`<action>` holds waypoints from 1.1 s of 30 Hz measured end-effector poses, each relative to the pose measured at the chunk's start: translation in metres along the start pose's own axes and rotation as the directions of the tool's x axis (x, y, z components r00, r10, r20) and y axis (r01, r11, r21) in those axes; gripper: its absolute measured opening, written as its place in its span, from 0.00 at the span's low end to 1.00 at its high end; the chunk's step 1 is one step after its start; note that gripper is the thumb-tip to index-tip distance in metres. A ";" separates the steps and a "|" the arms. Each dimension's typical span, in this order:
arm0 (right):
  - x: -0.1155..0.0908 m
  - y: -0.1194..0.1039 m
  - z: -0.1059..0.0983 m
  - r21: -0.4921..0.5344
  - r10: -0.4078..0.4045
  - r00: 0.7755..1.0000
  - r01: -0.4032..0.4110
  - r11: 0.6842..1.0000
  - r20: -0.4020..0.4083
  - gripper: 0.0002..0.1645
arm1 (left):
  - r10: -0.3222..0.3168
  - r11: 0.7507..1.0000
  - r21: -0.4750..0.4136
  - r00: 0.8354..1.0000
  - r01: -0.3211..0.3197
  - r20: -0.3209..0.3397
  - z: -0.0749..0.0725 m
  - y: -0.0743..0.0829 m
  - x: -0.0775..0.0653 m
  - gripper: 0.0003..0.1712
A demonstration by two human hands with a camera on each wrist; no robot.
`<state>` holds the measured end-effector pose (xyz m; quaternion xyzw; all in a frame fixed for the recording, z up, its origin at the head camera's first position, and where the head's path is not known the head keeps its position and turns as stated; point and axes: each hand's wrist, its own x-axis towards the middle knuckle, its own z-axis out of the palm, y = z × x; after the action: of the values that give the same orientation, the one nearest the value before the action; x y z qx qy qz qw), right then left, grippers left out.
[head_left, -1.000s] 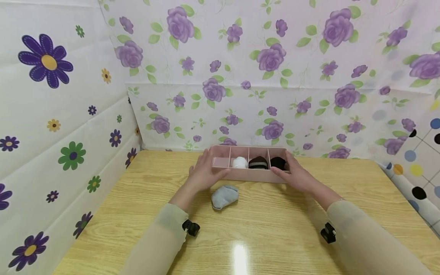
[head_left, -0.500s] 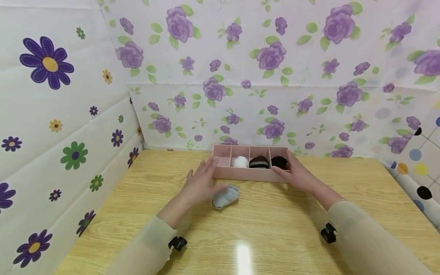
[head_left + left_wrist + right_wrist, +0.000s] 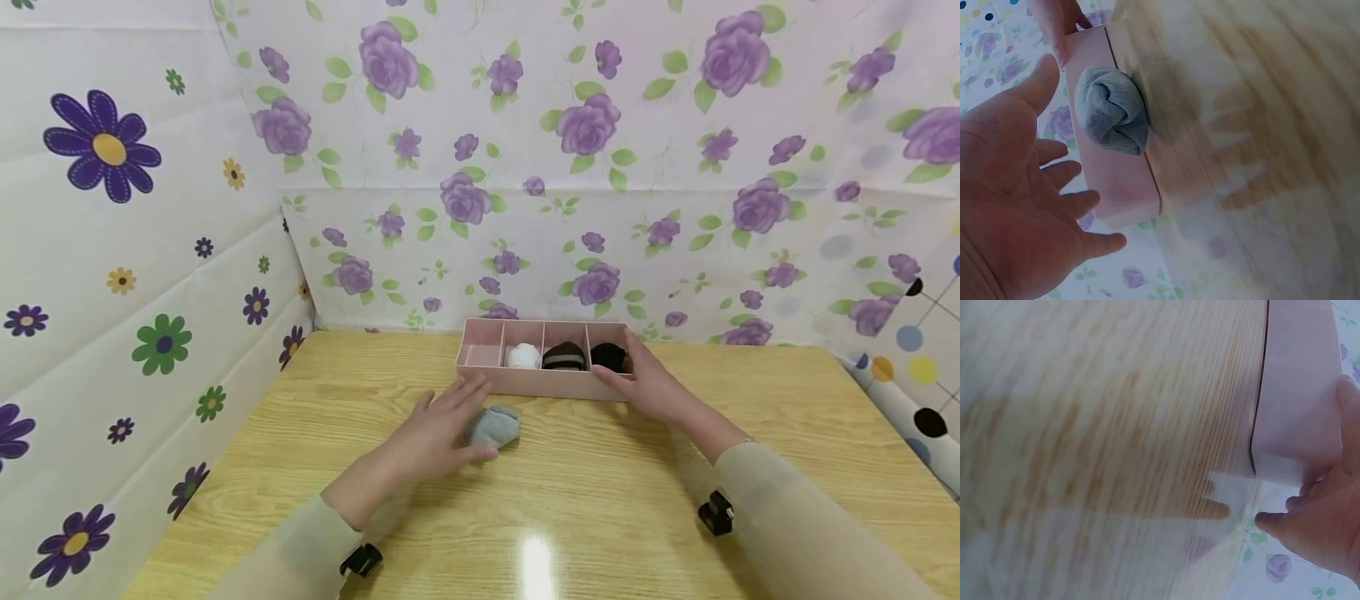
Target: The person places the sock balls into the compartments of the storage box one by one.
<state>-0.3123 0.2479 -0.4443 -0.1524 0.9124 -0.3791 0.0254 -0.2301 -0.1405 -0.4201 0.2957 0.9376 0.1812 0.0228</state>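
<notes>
A pink divided storage box (image 3: 540,383) stands at the back of the table. My right hand (image 3: 656,385) grips its right end, thumb over the front rim and fingers at the end wall. In front of the box lies a rolled grey sock (image 3: 498,425). My left hand (image 3: 429,440) is spread beside the sock, its thumb overlapping the sock's near edge in the head view. In the left wrist view the palm and straight fingers stand apart from the grey sock (image 3: 1112,112). Rolled socks fill three compartments: white (image 3: 523,356), brown striped (image 3: 564,357) and black (image 3: 608,357). The leftmost compartment (image 3: 482,350) is empty.
The wooden table (image 3: 600,483) reaches back to a wall covering with purple roses (image 3: 465,200). A sheet with daisies (image 3: 112,292) hangs along the left side. Dotted tile-patterned cloth (image 3: 930,367) borders the table on the right.
My left hand has let go of the box's left end and moved back toward me, down to the grey sock. My right hand has stayed at the box's right end.
</notes>
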 end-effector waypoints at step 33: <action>-0.002 -0.002 0.000 0.031 0.008 1.000 -0.008 0.999 0.009 0.67 | 0.149 0.985 0.071 0.985 -0.156 0.091 0.008 -0.012 -0.001 0.60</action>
<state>-0.3098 0.2472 -0.4429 -0.1501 0.9068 -0.3926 0.0333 -0.2346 -0.1473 -0.4316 0.3748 0.9168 0.1331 0.0373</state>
